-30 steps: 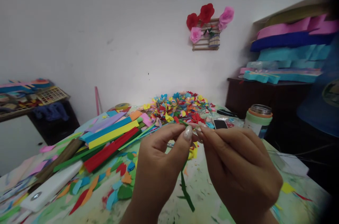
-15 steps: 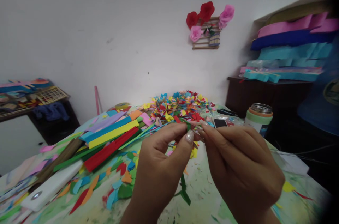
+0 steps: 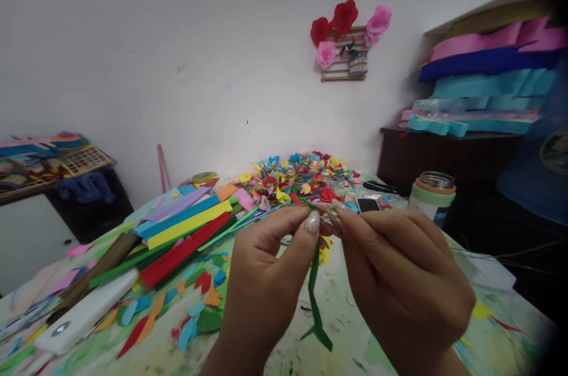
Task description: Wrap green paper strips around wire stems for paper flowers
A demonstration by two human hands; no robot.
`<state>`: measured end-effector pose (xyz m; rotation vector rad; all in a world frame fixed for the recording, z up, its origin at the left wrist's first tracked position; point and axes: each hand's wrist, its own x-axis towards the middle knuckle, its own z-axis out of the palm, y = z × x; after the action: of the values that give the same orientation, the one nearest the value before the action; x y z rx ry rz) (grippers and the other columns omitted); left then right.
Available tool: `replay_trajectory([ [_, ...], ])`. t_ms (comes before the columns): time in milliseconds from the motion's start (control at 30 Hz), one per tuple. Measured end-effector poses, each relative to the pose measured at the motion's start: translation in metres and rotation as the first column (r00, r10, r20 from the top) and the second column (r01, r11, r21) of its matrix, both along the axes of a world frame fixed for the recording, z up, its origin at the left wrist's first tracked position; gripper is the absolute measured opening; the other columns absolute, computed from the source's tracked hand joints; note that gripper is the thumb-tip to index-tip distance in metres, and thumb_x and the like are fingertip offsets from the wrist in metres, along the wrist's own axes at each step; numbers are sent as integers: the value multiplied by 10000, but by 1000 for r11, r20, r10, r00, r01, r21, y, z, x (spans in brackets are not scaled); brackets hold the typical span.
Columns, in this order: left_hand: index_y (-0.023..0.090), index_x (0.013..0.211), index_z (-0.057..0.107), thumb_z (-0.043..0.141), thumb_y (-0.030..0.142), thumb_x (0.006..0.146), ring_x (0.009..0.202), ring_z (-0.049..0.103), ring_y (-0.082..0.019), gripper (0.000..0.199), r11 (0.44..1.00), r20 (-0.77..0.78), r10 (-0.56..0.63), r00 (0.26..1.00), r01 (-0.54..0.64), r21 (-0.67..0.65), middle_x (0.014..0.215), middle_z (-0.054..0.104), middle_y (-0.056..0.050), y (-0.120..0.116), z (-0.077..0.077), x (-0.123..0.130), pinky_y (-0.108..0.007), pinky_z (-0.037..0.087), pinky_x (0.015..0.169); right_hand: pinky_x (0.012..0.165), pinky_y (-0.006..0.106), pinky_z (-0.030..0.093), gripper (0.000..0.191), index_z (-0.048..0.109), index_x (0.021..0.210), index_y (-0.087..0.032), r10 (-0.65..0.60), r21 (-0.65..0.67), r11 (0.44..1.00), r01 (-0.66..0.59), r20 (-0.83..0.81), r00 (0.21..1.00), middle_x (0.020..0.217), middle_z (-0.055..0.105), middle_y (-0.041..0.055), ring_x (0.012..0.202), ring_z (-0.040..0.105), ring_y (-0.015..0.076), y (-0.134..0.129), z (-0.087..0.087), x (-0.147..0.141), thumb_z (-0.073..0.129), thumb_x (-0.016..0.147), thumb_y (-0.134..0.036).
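Observation:
My left hand [image 3: 266,269] pinches a narrow green paper strip [image 3: 315,299] between thumb and forefinger. The strip's loose end hangs below the fingertips and bends near its bottom. Close beside it, my right hand [image 3: 408,275] has its thumb and fingertips pressed together on a thin stem-like piece [image 3: 320,209], mostly hidden by the fingers. Some green paper shows where the two sets of fingertips meet. Behind my hands lies a heap of small multicoloured paper flowers [image 3: 306,177].
Folded coloured paper strips [image 3: 190,225] and a white power-bank-like device [image 3: 86,312] lie at left. Cut paper petals [image 3: 208,321] are scattered nearer. A jar with a green-and-orange rim [image 3: 432,198] stands at right, near a dark-screened device [image 3: 368,205].
The hanging green strip has swung right and more of its length shows below my left fingers. The green piece at the fingertips has shifted. Both hands keep their pinch.

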<state>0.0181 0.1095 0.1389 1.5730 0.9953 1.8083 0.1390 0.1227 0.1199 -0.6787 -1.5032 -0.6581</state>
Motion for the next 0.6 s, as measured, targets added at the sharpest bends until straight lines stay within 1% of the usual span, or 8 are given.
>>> replay_trajectory([
  [167,195,706,741,624,219,770,656,615,-130,136,1000,-13,1,1000,-2,-2,662,689,-3,0,0,-2,-241,506,660,629,297,481,251,706,907,-214,-6,-4,1000,6,-8,1000,707,680,7,644,563,142,1,0,0,667,749,-24],
  [267,189,675,727,638,233,763,677,624,-140,133,1000,-7,-10,1000,10,-14,667,693,-10,0,0,-3,-251,514,673,630,297,479,241,709,906,-188,2,5,1000,-2,-3,1000,697,677,19,643,559,144,1,0,0,674,741,-16],
  [367,199,729,736,671,247,749,740,642,-152,84,1000,15,-13,1000,14,-26,741,717,-18,0,-2,-5,-269,523,738,625,297,476,231,708,910,-173,2,8,1000,-2,-1,1000,686,668,25,636,552,144,1,0,0,677,741,-20],
  [433,201,811,742,690,265,744,804,652,-171,106,998,2,-24,1000,24,-54,817,730,-34,0,-4,-8,-298,525,791,619,295,474,231,707,904,-193,-1,5,1000,1,-1,1000,686,665,17,633,555,144,2,0,1,674,746,-28],
  [500,202,869,740,694,285,752,846,656,-186,151,995,-32,-57,998,54,-84,857,732,-46,0,-5,-11,-317,523,816,617,295,472,232,707,895,-208,-7,6,1000,7,2,1000,685,664,9,629,557,143,2,0,1,672,748,-32],
  [600,213,862,741,675,275,779,834,657,-175,123,989,-72,-121,990,114,-97,850,732,-34,-1,-3,-13,-298,519,811,614,295,473,233,707,904,-204,-16,15,1000,16,6,1000,684,667,8,625,556,142,2,0,1,666,750,-33],
])
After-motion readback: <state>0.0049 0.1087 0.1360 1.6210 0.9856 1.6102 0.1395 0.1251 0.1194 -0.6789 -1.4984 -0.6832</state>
